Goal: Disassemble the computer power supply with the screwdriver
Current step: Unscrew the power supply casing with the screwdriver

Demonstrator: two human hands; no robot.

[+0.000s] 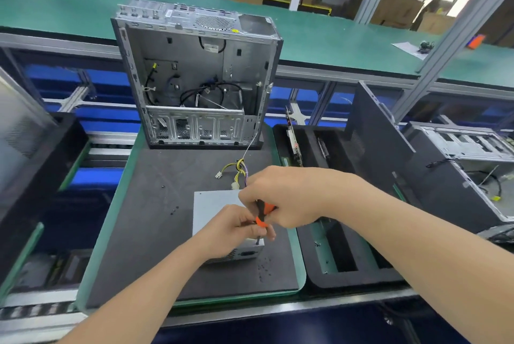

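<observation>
A grey metal power supply (pixel 211 204) lies on the black foam mat (pixel 155 232), its yellow and purple cable bundle (pixel 237 171) trailing away from me. An orange and black screwdriver (pixel 262 217) stands nearly upright with its tip on the supply's near right top corner. My right hand (pixel 283 193) grips the handle from above. My left hand (pixel 236 229) pinches the lower handle and shaft, resting on the supply's top. The fingers hide the screw under the tip.
An open, emptied computer case (pixel 194 76) stands upright at the mat's far edge. Small dark screws (pixel 173 210) lie loose on the mat left of the supply, and more near its front right. A black foam tray (pixel 333 204) with parts sits right, another case (pixel 459 165) beyond.
</observation>
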